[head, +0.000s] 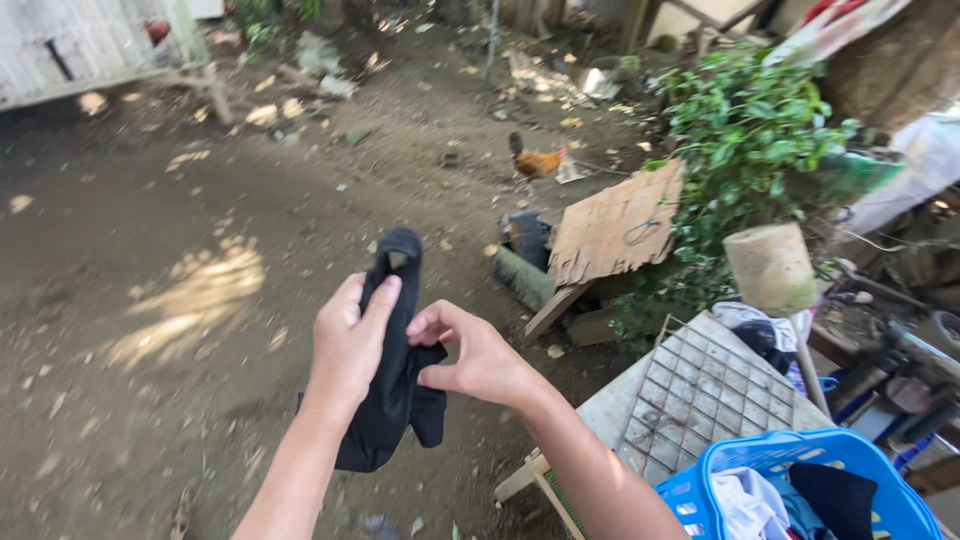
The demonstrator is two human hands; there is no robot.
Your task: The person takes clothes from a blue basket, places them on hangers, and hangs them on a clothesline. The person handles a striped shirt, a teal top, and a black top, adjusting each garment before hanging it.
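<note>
both hands, left hand (347, 345) and right hand (470, 355), have fingers closed on the black cloth (392, 385); better pinch opposite edges, pulling it flat.

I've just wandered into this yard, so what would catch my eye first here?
First, the two bare hands at centre: the left hand and right hand both grip a black garment held up over the dirt ground. Behind them a brown chicken walks, and a blue laundry basket of clothes sits at lower right.

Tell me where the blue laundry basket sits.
In the head view, the blue laundry basket sits at bottom right, beside the grey gridded board.
</note>
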